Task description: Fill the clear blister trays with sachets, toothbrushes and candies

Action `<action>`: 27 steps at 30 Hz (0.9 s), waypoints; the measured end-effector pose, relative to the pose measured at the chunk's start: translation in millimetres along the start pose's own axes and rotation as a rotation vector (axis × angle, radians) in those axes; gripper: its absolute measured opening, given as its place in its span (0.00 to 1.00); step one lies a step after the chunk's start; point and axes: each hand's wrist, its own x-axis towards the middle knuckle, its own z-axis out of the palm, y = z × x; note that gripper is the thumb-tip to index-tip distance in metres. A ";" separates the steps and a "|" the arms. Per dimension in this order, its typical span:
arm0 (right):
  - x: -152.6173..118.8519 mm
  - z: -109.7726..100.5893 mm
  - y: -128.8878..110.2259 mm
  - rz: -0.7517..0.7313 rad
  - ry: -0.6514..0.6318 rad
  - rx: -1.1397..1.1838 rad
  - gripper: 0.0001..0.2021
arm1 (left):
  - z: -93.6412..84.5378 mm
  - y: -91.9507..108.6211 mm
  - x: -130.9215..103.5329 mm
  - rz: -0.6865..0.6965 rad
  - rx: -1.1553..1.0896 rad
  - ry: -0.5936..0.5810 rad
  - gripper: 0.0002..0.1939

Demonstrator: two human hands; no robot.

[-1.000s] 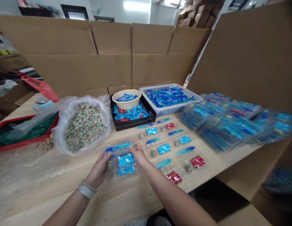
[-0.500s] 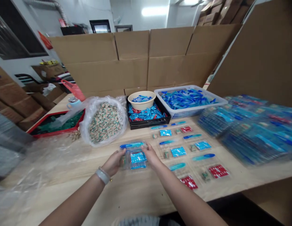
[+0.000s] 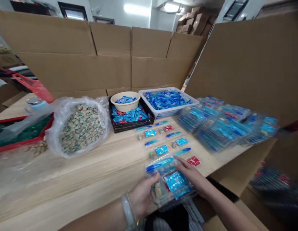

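Observation:
Both hands grip a small stack of clear plastic packs [image 3: 171, 179] near the table's front edge. My left hand [image 3: 141, 194], with a pale bracelet at the wrist, holds its left side. On the right side, my right hand [image 3: 191, 173] is closed round the stack's edge. The top pack shows a blue pen-like piece, a blue dotted packet and a small tan-and-green piece. Beyond the hands, several similar packs lie in rows, including one with a blue packet [image 3: 161, 149] and one with a red packet [image 3: 193, 161], partly behind my right hand.
A white basket [image 3: 167, 113] of blue pieces, a black tray [image 3: 134, 125] under a cream bowl [image 3: 125, 106], and a plastic bag [image 3: 51, 134] of small packets stand behind. Stacked packs [image 3: 218, 134] are at right, a red tray [image 3: 46, 125] at left. Cardboard walls [image 3: 115, 70] enclose the back.
The view has turned right. Both hands have brought the stack of packs off the table surface, toward the body and to the right, over the front edge.

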 end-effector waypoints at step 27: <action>-10.9 83.0 48.0 -0.124 -0.349 -0.150 0.31 | -101.1 14.5 -58.9 0.208 0.475 0.434 0.39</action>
